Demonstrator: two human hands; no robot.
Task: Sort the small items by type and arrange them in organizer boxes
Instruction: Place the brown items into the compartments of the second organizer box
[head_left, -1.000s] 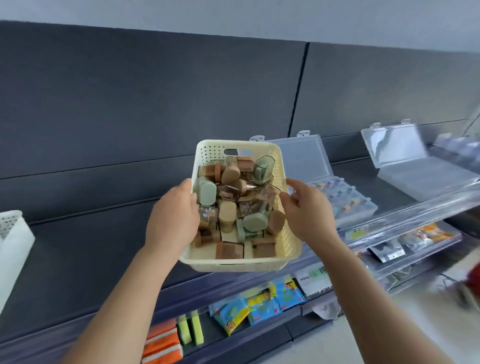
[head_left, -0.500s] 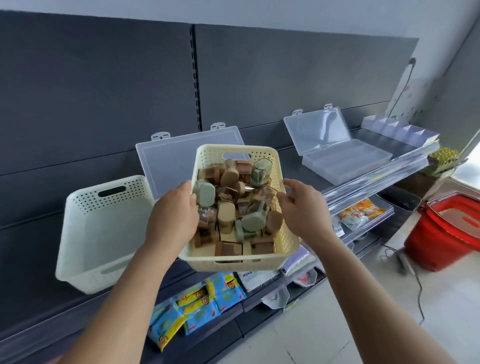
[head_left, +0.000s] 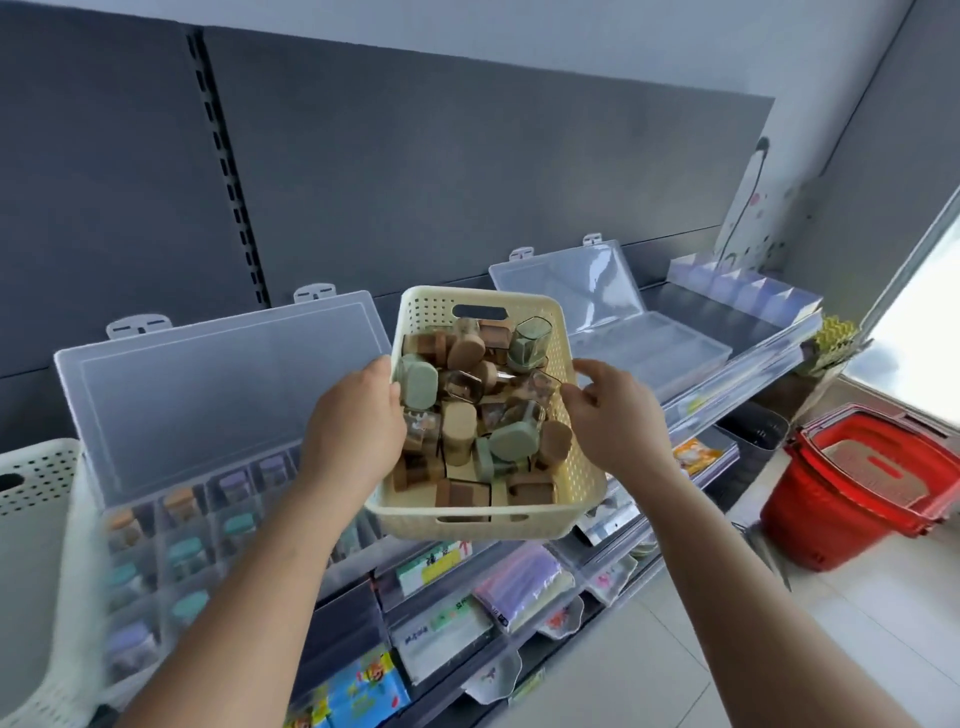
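Forearms reach forward from the lower corners, bare and nearly straight, converging on a cream perforated plastic basket (head_left: 584, 467) that we hold in the air in front of the dark shelving. Our left hand (head_left: 353, 421) clasps its left long rim, back of the hand towards us, fingers curled over the edge and in among the load. Our right hand (head_left: 618, 415) grasps the right long rim opposite, thumb uppermost, fingertips hooked at the edge. The basket is rectangular and its long axis runs away from us: the end with the oval handle slot (head_left: 478, 313) points at the back panel, the near end wall faces us, and the opening looks upward. It is heaped with small clear lidded jars (head_left: 511, 444), capped sage green, tan and brown, lying every which way. It hangs over the shelf's front edge between a clear plastic compartment organizer box (head_left: 223, 374), whose lid stands open and whose cells partly hold jars, and a second clear organizer box (head_left: 649, 348), also open, further right. A white perforated basket (head_left: 36, 519) sits at far left, and a red shopping basket (head_left: 841, 499) stands on the floor.
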